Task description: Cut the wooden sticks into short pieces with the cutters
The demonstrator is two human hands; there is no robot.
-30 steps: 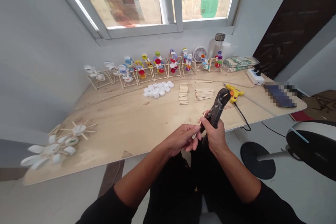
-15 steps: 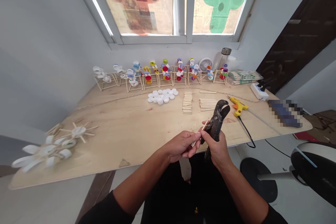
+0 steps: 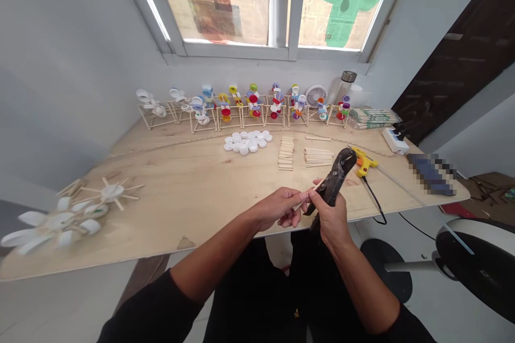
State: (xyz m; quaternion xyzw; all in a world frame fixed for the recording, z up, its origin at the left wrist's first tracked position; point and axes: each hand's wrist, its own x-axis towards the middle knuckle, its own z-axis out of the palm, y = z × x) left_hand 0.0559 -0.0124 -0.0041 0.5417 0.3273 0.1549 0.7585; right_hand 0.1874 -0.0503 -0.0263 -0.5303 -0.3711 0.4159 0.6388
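My left hand [image 3: 284, 208] pinches a thin wooden stick [image 3: 298, 205] near the table's front edge. Black-handled cutters [image 3: 333, 179] are gripped in my right hand [image 3: 330, 217], their curved jaws pointing up and away from me. The right thumb and fingers also touch the stick's upper part, beside the left fingertips. Part of the stick is hidden by my fingers. Beyond my hands lie two piles of short sticks, one [image 3: 286, 153] on the left and one [image 3: 318, 157] on the right, with white bottle caps [image 3: 247, 142] farther left.
Stick frames with coloured caps [image 3: 253, 110] line the wall. A yellow glue gun [image 3: 365, 162], a power strip [image 3: 395, 141] and a packet of sticks [image 3: 374, 118] are at right. Cap-and-stick wheels [image 3: 60, 221] occupy the left end. A black fan [image 3: 478, 262] stands by the table.
The camera view has shifted slightly. The cutters now lean a little more to the right, while both hands keep hold of the stick.
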